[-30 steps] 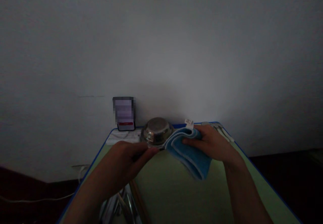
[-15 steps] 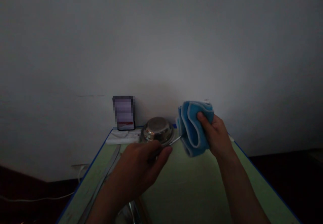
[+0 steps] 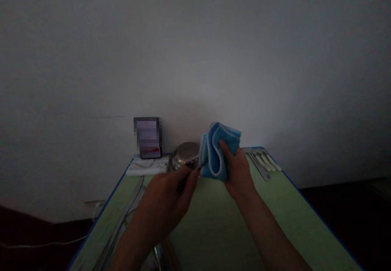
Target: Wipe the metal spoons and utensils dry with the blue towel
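Note:
My left hand [image 3: 169, 193] is closed on the handle of a thin metal piece of cutlery [image 3: 200, 168]. Its far end disappears into the folds of a blue cloth [image 3: 218, 153] with pale edging, so I cannot tell whether it is a spoon or a fork. My right hand [image 3: 241, 171] grips that cloth, thumb on the near side, fingers hidden behind it. Both hands meet above the green table [image 3: 207, 222]. Just behind them an upturned shiny metal bowl [image 3: 185, 153] is partly covered by the cloth.
Several pieces of cutlery [image 3: 264, 161] lie at the table's back right corner. A phone [image 3: 149, 136] leans against the wall behind a white cloth or paper [image 3: 146, 167]. Long metal utensils [image 3: 122, 216] lie along the left side, partly under my left arm.
My right hand lifted the cloth and bunched it, then brought it left around the cutlery's end. My left hand keeps its hold. The cutlery at back right shows again.

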Tool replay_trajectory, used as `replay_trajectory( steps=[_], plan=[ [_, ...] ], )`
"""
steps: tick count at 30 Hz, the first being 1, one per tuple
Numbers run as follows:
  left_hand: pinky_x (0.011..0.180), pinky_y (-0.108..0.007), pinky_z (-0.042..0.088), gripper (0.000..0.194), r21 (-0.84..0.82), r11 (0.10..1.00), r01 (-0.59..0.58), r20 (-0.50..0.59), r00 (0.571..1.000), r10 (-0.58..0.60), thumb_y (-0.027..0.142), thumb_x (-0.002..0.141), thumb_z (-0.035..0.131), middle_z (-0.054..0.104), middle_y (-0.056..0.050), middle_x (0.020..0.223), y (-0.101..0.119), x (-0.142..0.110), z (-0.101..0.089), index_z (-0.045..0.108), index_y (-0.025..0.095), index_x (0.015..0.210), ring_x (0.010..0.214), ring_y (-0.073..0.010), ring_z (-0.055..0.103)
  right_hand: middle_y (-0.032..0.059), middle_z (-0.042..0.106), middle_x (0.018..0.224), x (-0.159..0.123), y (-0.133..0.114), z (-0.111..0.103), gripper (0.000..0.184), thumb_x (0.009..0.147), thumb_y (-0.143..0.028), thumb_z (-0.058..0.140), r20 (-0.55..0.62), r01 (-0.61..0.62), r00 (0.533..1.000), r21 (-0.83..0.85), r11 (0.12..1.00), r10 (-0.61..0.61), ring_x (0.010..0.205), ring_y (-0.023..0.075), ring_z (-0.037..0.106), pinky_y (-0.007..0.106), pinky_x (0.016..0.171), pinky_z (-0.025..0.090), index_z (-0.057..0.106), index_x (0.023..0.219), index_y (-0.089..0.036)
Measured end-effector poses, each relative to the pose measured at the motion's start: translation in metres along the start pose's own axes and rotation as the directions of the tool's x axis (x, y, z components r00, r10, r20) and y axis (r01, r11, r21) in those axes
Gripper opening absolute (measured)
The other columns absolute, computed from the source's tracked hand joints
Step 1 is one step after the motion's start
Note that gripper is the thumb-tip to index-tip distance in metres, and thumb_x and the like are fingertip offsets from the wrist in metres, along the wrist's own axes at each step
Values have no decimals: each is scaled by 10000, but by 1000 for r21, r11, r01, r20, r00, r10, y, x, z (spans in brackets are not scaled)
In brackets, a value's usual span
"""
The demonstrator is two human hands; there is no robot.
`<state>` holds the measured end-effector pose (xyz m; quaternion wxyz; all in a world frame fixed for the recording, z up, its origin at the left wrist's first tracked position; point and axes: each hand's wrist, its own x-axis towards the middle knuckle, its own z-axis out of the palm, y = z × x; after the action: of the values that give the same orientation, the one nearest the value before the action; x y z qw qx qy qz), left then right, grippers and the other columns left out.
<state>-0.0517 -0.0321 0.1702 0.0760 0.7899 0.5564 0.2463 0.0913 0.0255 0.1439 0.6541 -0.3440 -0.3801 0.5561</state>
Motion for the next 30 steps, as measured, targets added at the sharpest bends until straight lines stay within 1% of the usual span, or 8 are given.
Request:
replay_trajectory(
  steps=[4, 8, 10, 13, 15, 17, 22, 30],
  plan=[
    [514, -223, 346, 310, 6, 1000, 5, 15, 1000, -5, 371, 868, 362, 625, -12, 624, -2, 0, -3, 587, 178, 779, 529, -127, 560, 45, 657, 1000, 10, -5, -11, 351, 682, -351, 647, 77, -45, 996, -41, 998, 48, 798, 172, 632, 317, 734, 500, 550, 981, -196],
    [471, -207, 320, 351, -17, 1000, -17, 92, 996, 19, 387, 860, 377, 571, 18, 522, -11, -1, -13, 592, 179, 676, 463, -99, 514, 10, 662, 934, 15, -24, -41, 259, 737, -330, 605, 324, 38, 945, -219, 975, 36, 791, 142, 618, 292, 750, 483, 569, 964, -210],
    [462, -195, 318, 366, -20, 999, -47, 154, 987, 50, 393, 853, 391, 549, 25, 503, -17, -4, -20, 582, 174, 632, 457, -87, 498, 0, 658, 870, 15, -35, -57, 225, 748, -329, 594, 435, 134, 897, -431, 893, 75, 785, 137, 603, 270, 727, 474, 586, 934, -202],
    [459, -191, 323, 364, 26, 995, -93, 219, 972, 85, 401, 846, 401, 544, 25, 499, -23, -8, -27, 602, 176, 643, 453, -84, 475, -4, 636, 789, 13, -49, -70, 193, 765, -349, 567, 589, 329, 778, -679, 657, 219, 697, 131, 571, 241, 620, 452, 603, 871, -192],
    [462, -190, 332, 361, 41, 993, -115, 235, 967, 102, 404, 845, 403, 553, 21, 507, -24, -10, -29, 615, 179, 658, 457, -85, 472, -7, 628, 793, 11, -55, -70, 182, 771, -347, 557, 655, 443, 715, -695, 567, 244, 712, 130, 559, 240, 644, 441, 605, 861, -196],
    [456, -187, 331, 367, 46, 992, -121, 231, 967, 107, 403, 844, 405, 550, 20, 496, -24, -11, -29, 610, 178, 638, 450, -83, 468, -18, 625, 777, 9, -57, -65, 161, 776, -336, 553, 689, 504, 682, -685, 526, 244, 697, 121, 552, 231, 644, 430, 604, 848, -202],
    [440, -189, 317, 386, 67, 990, -121, 182, 977, 107, 408, 840, 408, 528, 21, 465, -21, -9, -27, 588, 171, 594, 425, -77, 452, -42, 612, 711, 5, -59, -53, 117, 763, -311, 573, 702, 562, 684, -681, 469, 199, 623, 97, 528, 208, 592, 396, 617, 802, -210],
    [434, -192, 296, 428, 2, 988, -152, 190, 970, 148, 397, 869, 355, 483, 34, 452, -15, -5, -24, 505, 162, 544, 414, -67, 452, -31, 606, 688, 3, -63, -52, 106, 771, -289, 560, 690, 549, 677, -705, 449, 256, 619, 109, 533, 218, 579, 389, 618, 786, -201]
  ],
)
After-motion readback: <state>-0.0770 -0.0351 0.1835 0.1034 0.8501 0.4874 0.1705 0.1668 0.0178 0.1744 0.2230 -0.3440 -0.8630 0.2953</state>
